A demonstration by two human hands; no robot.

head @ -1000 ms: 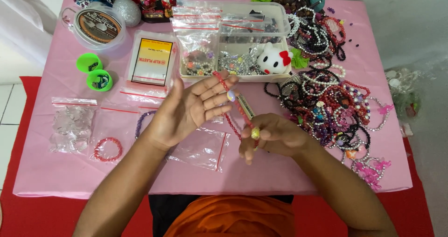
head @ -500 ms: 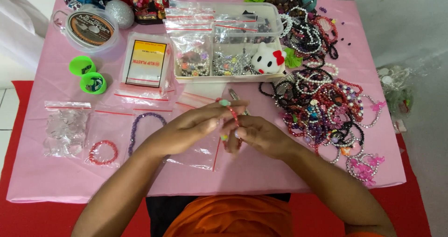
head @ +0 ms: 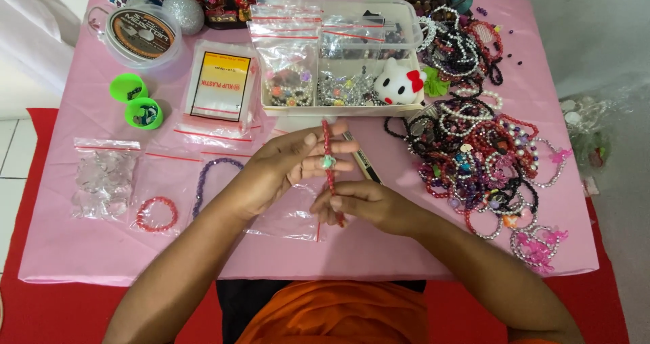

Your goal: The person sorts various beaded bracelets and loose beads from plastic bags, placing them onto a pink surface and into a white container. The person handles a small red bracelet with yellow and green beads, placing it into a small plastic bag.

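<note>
Red bracelet (head: 330, 161): stretched upright between your hands, above table (head: 81, 256) middle.
Left hand (head: 294, 164): fingers pinch its upper part.
Right hand (head: 362, 205): closed round lower end.
Bag (head: 288, 215): beneath.

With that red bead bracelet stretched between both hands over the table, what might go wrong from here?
1. The red bead bracelet is pulled taut between the left hand and right hand; if its cord slips or snaps, beads may scatter.
2. Freed beads could land in the heap of bracelets close by on the right and be hard to find.
3. The open plastic bead box sits just beyond the hands; a sudden jerk might knock it.
</note>
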